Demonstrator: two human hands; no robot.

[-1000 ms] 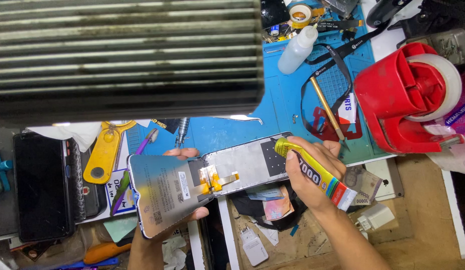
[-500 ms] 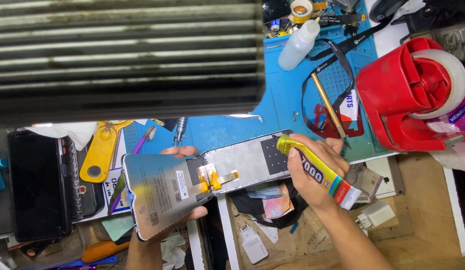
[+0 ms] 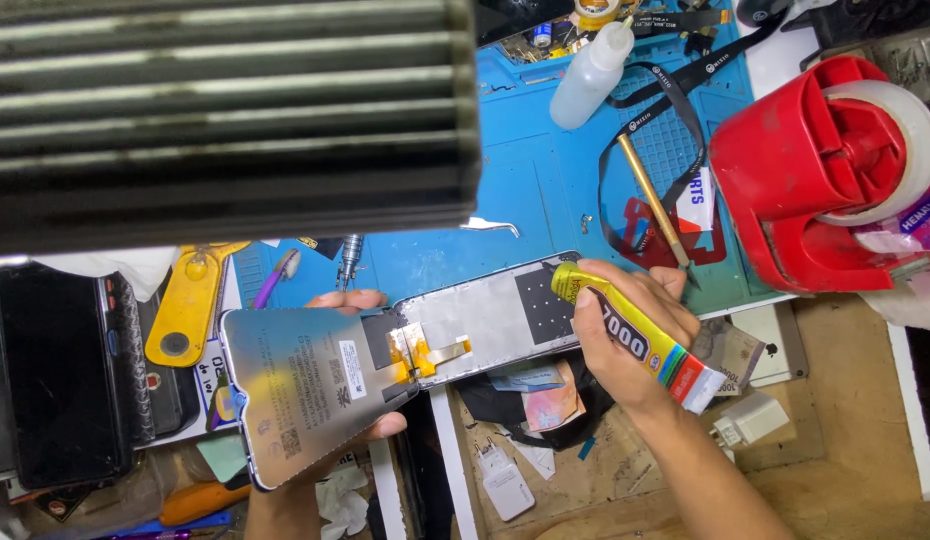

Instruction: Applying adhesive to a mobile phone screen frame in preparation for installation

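Right hand [image 3: 625,335] is wrapped around a yellow glue tube [image 3: 635,338], fingers curled shut on it, with the nozzle end pointing up-left and resting at the top right corner of a silver phone frame [image 3: 490,318]. Left hand [image 3: 360,365] reaches up from below and grips a detached phone display panel [image 3: 295,390] from underneath; its fingertips show above the panel's upper edge and its thumb along the lower right edge, so it is closed on the panel. The panel lies back side up, grey and shiny, tilted with its right end meeting the left end of the frame, where an orange flex cable [image 3: 425,350] joins the two. Both parts are held just above the front edge of the table, over a blue work mat [image 3: 545,190]. On the mat, well apart from the hands, lie a white squeeze bottle [image 3: 590,75], a black lanyard strap [image 3: 675,110] and a brass-handled tool [image 3: 650,200]. A red tape dispenser [image 3: 815,170] stands to the right. At the left lie a yellow plastic tool [image 3: 185,305] and a dark phone [image 3: 60,375].
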